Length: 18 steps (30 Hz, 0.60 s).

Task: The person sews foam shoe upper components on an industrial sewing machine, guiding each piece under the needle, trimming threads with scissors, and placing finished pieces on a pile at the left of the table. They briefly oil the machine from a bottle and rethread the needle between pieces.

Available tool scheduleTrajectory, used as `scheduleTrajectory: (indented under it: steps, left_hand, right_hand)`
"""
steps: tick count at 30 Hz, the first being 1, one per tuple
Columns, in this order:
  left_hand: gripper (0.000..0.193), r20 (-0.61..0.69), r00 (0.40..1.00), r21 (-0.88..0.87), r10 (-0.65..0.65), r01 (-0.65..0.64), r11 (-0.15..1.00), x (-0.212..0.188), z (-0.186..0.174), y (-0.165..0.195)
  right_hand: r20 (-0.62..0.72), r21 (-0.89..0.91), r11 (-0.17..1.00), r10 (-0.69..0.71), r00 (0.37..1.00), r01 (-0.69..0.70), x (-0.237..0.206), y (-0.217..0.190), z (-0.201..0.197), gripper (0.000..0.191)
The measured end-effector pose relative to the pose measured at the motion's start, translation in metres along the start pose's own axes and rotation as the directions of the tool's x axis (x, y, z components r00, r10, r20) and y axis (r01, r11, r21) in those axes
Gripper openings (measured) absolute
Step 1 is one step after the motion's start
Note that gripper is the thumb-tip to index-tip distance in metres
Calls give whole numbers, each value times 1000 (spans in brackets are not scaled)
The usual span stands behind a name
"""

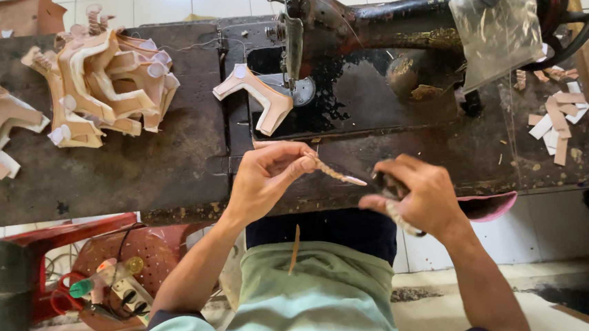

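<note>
Over the dark sewing table [135,168], the left hand [266,181] pinches a thin tan strip [335,172] at one end. It looks light and bendy. The right hand [420,195] grips scissors [393,193] tight.

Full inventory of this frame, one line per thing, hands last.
sewing machine: one, black, top centre on table
table: one, dark, worn
cut pieces: pile, tan and white, left on table
single piece: one, tan and white, under needle
scraps: several, tan and white, right
plastic bag: one, clear, on machine
stool: one, red, lower left
strip: one, tan, between hands
left hand: pinches strip
right hand: grips dark tool, unclear
</note>
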<state>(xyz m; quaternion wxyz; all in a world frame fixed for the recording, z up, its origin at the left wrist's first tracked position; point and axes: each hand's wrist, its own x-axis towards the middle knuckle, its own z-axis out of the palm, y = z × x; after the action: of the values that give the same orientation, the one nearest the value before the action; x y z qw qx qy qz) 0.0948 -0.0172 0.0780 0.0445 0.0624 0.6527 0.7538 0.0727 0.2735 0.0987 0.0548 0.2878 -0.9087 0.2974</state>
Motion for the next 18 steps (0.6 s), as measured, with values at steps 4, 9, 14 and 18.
scheduleTrajectory:
  steps: [4,9,14,18]
  left_hand:
    - [22,10,1000,-7,0,0,1000,-4,-1,7]
    - [23,-15,1000,15,8,-7,1000,-10,0,13]
    - [21,-18,1000,-4,17,-17,1000,-11,1,11]
    - [21,-77,997,-63,16,-21,998,-7,2,4]
  right_hand:
    - [6,28,995,-98,995,98,4,-19,-4,62]
    - [-19,32,992,-123,992,123,0,-25,-1,61]
    - [-33,28,983,-181,983,182,-8,-6,8,59]
    - [-96,-75,997,-19,995,12,2,30,10,56]
